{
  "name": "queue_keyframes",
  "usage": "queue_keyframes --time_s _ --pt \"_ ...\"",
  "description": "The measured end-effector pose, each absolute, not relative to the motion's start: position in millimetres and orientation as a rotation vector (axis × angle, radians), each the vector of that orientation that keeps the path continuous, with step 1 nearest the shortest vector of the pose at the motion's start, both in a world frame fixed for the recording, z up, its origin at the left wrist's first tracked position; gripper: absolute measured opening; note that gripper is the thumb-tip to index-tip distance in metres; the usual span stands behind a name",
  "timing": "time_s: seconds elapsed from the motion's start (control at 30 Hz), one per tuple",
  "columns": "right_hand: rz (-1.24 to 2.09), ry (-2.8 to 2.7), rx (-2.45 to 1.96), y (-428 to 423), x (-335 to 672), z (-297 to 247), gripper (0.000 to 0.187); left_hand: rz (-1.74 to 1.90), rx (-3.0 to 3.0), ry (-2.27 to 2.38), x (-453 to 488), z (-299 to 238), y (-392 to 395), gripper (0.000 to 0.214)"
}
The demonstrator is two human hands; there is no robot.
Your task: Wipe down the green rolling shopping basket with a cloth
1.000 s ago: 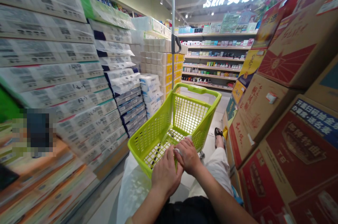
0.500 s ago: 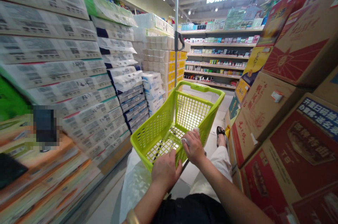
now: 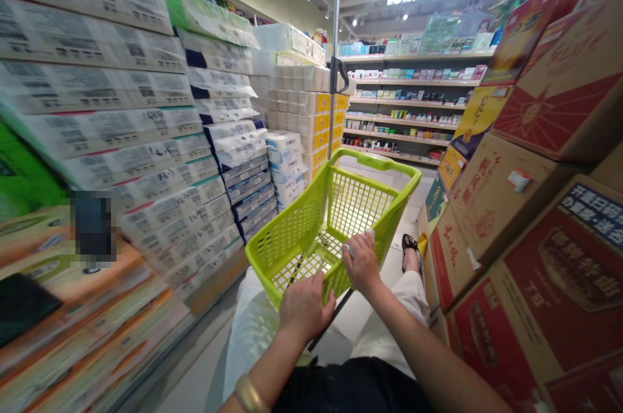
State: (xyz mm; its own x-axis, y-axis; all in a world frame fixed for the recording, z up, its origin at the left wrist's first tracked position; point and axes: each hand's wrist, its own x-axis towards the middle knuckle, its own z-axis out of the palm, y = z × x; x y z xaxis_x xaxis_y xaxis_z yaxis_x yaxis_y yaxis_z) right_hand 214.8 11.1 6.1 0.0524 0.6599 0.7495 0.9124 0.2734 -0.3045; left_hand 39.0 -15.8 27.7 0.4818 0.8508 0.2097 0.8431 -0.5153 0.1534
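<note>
A lime-green plastic shopping basket [image 3: 292, 231] with latticed walls stands tilted between my knees, its inside bare apart from its own fittings. My left hand [image 3: 304, 306] is closed on the near rim, thumb inside my view and fingers partly hidden over the edge. My right hand [image 3: 361, 262] is closed on the same rim, farther right. Scraps of a white cloth [image 3: 370, 232] poke out from between its fingers; whether it is fabric or tissue I cannot tell. A dark rod [image 3: 333, 315] slants down below the basket's near side.
Wrapped paper packs [image 3: 146, 127] are piled high on my left. Cardboard cartons [image 3: 506, 199] form a stack close on my right. Ahead stand shelves of small goods [image 3: 399, 101] and a thin metal upright [image 3: 335, 23] with a dark loop handle [image 3: 341, 75]. Orange packs [image 3: 121, 322] lie near left.
The view has shifted slightly, so the surroundings and basket sit a little farther right. My right hand has moved slightly up and right along the rim; my left hand keeps its hold.
</note>
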Motion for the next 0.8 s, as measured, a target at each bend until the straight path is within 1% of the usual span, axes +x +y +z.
queue_keyframes --time_s 0.1,0.23,0.4,0.53,0.67,0.8 --pt "-0.289 -1.767 -1.384 -1 191 2 0.018 0.398 2.687 1.52 34 28 -13 0.023" --pt "-0.332 -1.976 -1.308 4 212 12 0.017 0.421 2.689 1.512 30 26 -11 0.021" --pt "-0.426 -1.83 -1.399 22 248 18 0.019 0.414 2.684 1.53 34 26 -10 0.024" --pt "-0.404 -1.648 -1.437 15 218 8 0.019 0.395 2.665 1.545 37 28 -11 0.026" --pt "-0.294 -1.735 -1.353 -2 180 0 0.017 0.377 2.678 1.529 34 28 -11 0.026" --pt "-0.305 -1.891 -1.31 -1 195 6 0.017 0.396 2.684 1.507 30 28 -10 0.023"
